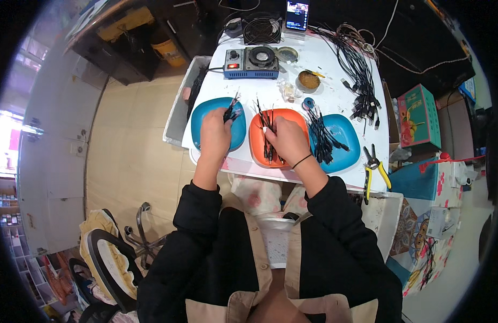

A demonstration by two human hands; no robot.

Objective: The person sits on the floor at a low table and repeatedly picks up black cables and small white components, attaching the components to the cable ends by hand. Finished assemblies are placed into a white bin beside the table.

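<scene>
Head view. Three plates on the white table (335,91) show the state of sorting: the left blue plate (203,116) holds only a few short black cable pieces (231,110), the orange plate (292,116) a moderate bundle, and the right blue plate (348,134) a larger pile; most work appears to remain. The left hand (215,134) is closed, pinching cable pieces over the left blue plate. The right hand (286,139) is curled over the orange plate, apparently gripping wires there, though its fingertips are hidden.
</scene>
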